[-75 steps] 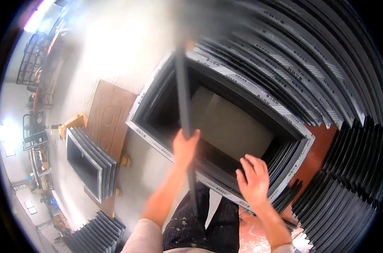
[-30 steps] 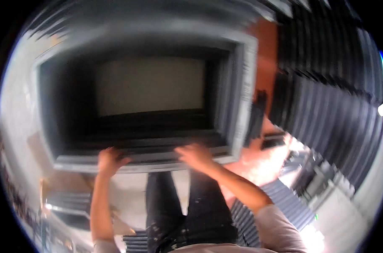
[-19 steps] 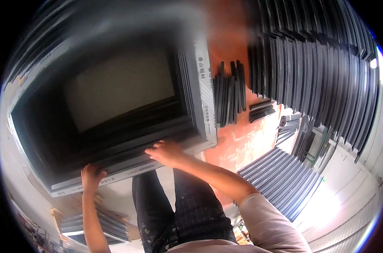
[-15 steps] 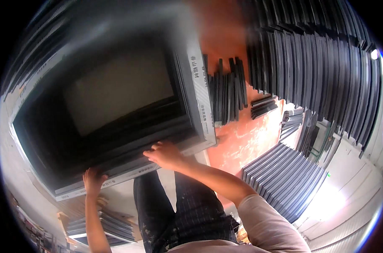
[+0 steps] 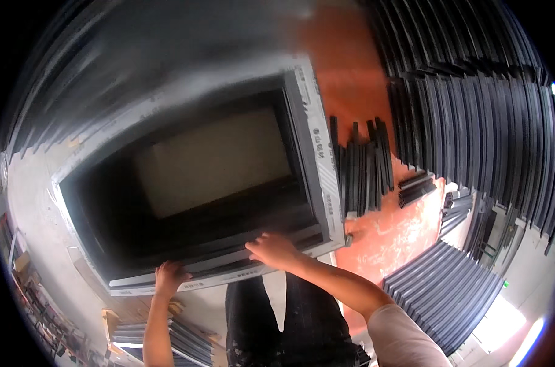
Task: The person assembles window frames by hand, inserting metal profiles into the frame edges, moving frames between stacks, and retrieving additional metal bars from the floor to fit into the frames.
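A large rectangular window frame (image 5: 323, 177) lies in front of me, dark inside, with whitish printed film along its rails. More dark rails show within its opening, and a pale surface shows through the middle. My left hand (image 5: 169, 279) is closed over the near rail toward its left end, fingertips on the inner side. Farther right, my right hand (image 5: 272, 251) is curled on the inner edge of the same rail, its thumb side toward the left hand. The undersides of both grips are hidden.
An orange-red tabletop (image 5: 375, 263) on the right carries short dark bars (image 5: 366, 171). Long dark profiles (image 5: 473, 134) are packed at upper right, and a grey stack of profiles (image 5: 445, 293) stands at lower right. More profiles (image 5: 161, 339) lie on wood at lower left.
The whole scene has shifted right and somewhat down in the picture, and more of the frame's far rail shows. Both hands keep their places on the near rail.
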The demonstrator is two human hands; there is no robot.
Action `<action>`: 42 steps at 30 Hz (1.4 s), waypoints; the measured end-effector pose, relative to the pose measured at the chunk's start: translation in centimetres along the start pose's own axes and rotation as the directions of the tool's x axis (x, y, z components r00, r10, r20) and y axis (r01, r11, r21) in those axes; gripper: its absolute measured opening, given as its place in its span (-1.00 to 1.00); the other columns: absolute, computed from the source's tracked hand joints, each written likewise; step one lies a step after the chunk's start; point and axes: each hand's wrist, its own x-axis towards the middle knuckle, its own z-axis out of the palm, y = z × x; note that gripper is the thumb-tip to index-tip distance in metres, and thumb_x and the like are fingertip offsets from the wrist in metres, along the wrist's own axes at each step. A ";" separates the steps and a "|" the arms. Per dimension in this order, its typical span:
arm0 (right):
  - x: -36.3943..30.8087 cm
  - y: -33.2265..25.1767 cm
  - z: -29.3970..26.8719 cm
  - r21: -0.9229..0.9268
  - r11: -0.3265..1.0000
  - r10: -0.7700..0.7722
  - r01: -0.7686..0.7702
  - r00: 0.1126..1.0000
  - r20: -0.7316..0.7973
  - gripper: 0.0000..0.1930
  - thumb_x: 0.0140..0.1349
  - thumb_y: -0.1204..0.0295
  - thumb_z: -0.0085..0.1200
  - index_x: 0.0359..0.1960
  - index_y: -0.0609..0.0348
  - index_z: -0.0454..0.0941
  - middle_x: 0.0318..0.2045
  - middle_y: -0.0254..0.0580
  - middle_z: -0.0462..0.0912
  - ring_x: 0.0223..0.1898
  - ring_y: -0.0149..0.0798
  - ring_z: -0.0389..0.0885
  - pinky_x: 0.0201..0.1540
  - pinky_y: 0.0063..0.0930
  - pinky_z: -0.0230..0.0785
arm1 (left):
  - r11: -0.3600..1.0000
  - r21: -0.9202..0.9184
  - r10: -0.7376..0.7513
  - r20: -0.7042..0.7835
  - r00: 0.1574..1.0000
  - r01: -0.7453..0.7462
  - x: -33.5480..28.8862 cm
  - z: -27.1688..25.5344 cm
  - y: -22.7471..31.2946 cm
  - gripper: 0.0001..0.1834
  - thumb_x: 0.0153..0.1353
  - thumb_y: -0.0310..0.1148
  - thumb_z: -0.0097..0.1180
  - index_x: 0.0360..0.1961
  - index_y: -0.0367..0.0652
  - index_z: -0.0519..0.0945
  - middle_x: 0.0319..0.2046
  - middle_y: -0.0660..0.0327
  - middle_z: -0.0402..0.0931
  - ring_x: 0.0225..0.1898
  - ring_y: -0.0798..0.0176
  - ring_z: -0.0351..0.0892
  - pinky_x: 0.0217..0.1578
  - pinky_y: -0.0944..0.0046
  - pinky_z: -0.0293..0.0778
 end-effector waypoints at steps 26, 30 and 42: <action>13.4 -2.6 -23.7 -0.531 0.841 -0.435 0.100 0.708 -0.556 -0.67 0.09 0.29 0.24 -0.10 0.06 0.56 -0.34 -0.26 0.65 -0.20 -0.15 0.57 -0.10 -0.29 0.43 | -0.469 -0.800 -0.535 -0.079 0.841 -0.374 18.0 -20.8 0.8 -0.64 0.36 -0.14 0.08 -0.13 -0.27 0.43 -0.14 0.11 0.37 -0.13 0.18 0.44 0.10 0.08 0.51; 15.1 -2.9 -24.0 -0.526 0.844 -0.433 0.104 0.711 -0.554 -0.66 0.10 0.29 0.24 -0.09 0.07 0.55 -0.35 -0.23 0.65 -0.20 -0.14 0.58 -0.09 -0.29 0.44 | -0.450 -0.814 -0.570 -0.055 0.819 -0.368 18.9 -22.0 0.4 -0.67 0.35 -0.13 0.10 -0.22 -0.22 0.45 -0.33 0.25 0.30 -0.26 0.25 0.41 0.03 0.13 0.57; 15.3 -1.8 -22.6 -0.444 0.896 -0.355 0.032 0.651 -0.671 -0.87 0.11 0.40 0.13 -0.30 0.11 0.57 -0.15 -0.19 0.57 -0.04 -0.07 0.54 0.00 -0.17 0.43 | -0.497 -0.772 -0.459 -0.155 0.875 -0.397 23.8 -20.5 -4.0 -0.67 0.41 -0.12 -0.03 -0.20 -0.22 0.49 -0.38 0.14 0.47 -0.34 0.13 0.54 0.00 -0.04 0.55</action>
